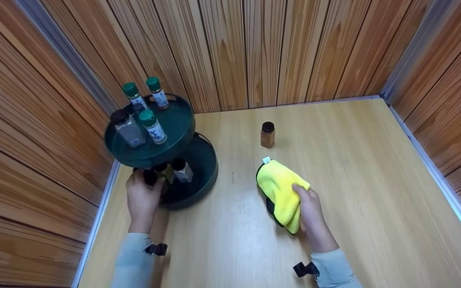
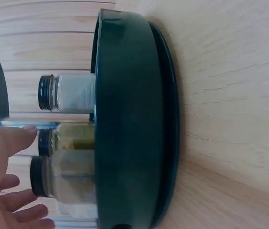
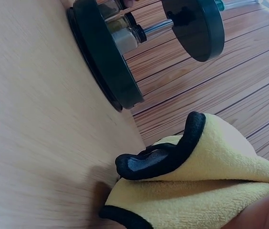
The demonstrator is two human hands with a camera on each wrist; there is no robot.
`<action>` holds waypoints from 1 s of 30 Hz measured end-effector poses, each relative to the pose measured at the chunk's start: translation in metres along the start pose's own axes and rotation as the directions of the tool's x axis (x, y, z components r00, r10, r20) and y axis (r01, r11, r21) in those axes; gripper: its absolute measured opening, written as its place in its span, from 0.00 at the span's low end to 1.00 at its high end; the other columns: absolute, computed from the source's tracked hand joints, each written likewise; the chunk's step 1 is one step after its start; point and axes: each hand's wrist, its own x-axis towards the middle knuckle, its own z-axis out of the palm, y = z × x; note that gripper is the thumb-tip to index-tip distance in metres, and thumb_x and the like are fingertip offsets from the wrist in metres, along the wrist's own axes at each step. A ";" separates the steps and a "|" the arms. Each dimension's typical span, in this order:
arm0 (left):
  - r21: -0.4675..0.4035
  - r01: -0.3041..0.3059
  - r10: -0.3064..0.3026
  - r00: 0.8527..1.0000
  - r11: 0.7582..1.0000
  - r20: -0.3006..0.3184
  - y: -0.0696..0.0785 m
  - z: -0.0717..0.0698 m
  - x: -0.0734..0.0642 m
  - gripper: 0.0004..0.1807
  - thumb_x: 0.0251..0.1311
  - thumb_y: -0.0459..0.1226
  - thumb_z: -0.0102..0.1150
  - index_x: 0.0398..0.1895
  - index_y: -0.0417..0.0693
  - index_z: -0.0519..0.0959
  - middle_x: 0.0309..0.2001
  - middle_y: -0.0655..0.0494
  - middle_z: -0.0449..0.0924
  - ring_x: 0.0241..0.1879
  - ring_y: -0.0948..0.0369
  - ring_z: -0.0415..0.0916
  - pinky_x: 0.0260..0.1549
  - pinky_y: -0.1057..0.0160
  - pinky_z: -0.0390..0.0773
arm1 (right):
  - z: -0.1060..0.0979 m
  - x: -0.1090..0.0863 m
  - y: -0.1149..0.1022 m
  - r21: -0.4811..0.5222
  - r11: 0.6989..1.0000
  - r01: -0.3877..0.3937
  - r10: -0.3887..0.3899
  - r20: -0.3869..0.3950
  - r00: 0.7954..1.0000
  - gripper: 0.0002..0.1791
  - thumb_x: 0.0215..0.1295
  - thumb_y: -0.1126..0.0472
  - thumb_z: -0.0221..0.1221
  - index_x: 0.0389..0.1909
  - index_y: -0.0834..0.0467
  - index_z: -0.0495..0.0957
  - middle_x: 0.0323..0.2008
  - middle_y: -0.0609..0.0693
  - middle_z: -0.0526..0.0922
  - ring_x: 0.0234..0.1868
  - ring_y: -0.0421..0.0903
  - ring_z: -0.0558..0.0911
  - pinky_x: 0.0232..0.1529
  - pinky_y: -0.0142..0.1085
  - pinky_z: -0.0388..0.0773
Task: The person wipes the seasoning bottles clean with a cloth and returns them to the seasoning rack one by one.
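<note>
My left hand [image 1: 143,200] reaches in at the lower tier [image 1: 202,168] of a dark green two-tier round rack. In the left wrist view its thumb and spread fingers stand around the black cap of a clear spice jar [image 2: 72,176], not closed on it. Beside that jar are a jar with yellowish contents [image 2: 75,137] and a black-capped jar of pale contents [image 2: 75,93]. My right hand [image 1: 312,212] grips a folded yellow cloth [image 1: 282,192] with black edging, thumb on top, over the table to the right of the rack.
A brown spice jar [image 1: 267,136] with a black cap stands on the table [image 1: 230,248] beyond the cloth. The rack's upper tier [image 1: 174,136] carries several green-capped bottles and a larger dark-capped jar [image 1: 128,130]. Wood-panelled walls [image 1: 262,52] enclose the back and both sides.
</note>
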 end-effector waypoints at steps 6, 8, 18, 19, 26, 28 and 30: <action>0.067 -0.185 0.194 0.970 0.980 -0.149 0.017 0.003 -0.010 0.28 0.64 0.42 0.69 0.65 0.44 0.73 0.61 0.39 0.73 0.60 0.44 0.70 0.61 0.40 0.74 | 0.000 -0.001 -0.002 -0.026 1.000 -0.005 0.005 -0.020 1.000 0.17 0.77 0.55 0.53 0.49 0.67 0.73 0.35 0.53 0.84 0.36 0.47 0.85 0.40 0.39 0.84; 0.084 -0.254 0.265 0.949 0.964 -0.173 0.024 0.006 -0.012 0.26 0.63 0.42 0.70 0.62 0.43 0.76 0.59 0.40 0.75 0.59 0.44 0.71 0.59 0.41 0.75 | 0.000 -0.002 -0.002 -0.028 1.000 -0.009 0.008 -0.032 0.999 0.16 0.77 0.55 0.53 0.49 0.67 0.73 0.35 0.53 0.85 0.36 0.47 0.85 0.39 0.38 0.83; 0.064 -0.469 0.473 0.871 0.881 -0.131 0.069 0.035 -0.017 0.22 0.66 0.41 0.67 0.60 0.42 0.79 0.57 0.44 0.81 0.57 0.47 0.75 0.58 0.46 0.76 | 0.005 -0.002 -0.006 -0.012 1.000 0.008 -0.008 -0.015 1.000 0.17 0.77 0.55 0.53 0.50 0.67 0.72 0.36 0.53 0.84 0.37 0.47 0.85 0.40 0.39 0.84; 0.055 -0.482 0.485 0.866 0.874 -0.124 0.073 0.040 -0.018 0.22 0.66 0.42 0.67 0.60 0.42 0.79 0.57 0.45 0.81 0.58 0.47 0.76 0.58 0.46 0.76 | 0.006 -0.002 -0.006 -0.013 1.000 0.009 -0.009 -0.016 1.000 0.17 0.77 0.55 0.53 0.50 0.67 0.72 0.36 0.53 0.84 0.37 0.47 0.85 0.40 0.39 0.84; -0.059 -0.481 0.478 0.877 0.875 -0.050 0.105 0.068 -0.021 0.25 0.66 0.44 0.67 0.63 0.44 0.78 0.63 0.49 0.79 0.65 0.52 0.72 0.65 0.51 0.73 | 0.004 -0.003 -0.003 0.010 1.000 0.011 -0.011 0.002 1.000 0.16 0.78 0.55 0.52 0.50 0.67 0.72 0.37 0.54 0.84 0.36 0.49 0.85 0.38 0.40 0.84; -0.075 -0.455 0.455 0.890 0.887 -0.020 0.116 0.075 -0.019 0.25 0.66 0.43 0.68 0.63 0.46 0.78 0.63 0.49 0.78 0.66 0.53 0.72 0.66 0.52 0.73 | 0.004 -0.003 -0.002 0.016 1.000 0.014 -0.014 0.001 1.000 0.17 0.78 0.55 0.52 0.50 0.67 0.72 0.37 0.54 0.84 0.36 0.49 0.85 0.38 0.40 0.84; -0.091 -0.425 0.428 0.904 0.901 0.019 0.126 0.081 -0.017 0.26 0.65 0.42 0.69 0.64 0.47 0.77 0.64 0.49 0.78 0.66 0.53 0.72 0.66 0.51 0.73 | 0.004 -0.004 -0.002 0.016 1.000 0.013 -0.013 -0.006 1.000 0.17 0.78 0.55 0.53 0.51 0.67 0.72 0.37 0.54 0.84 0.37 0.48 0.85 0.39 0.40 0.84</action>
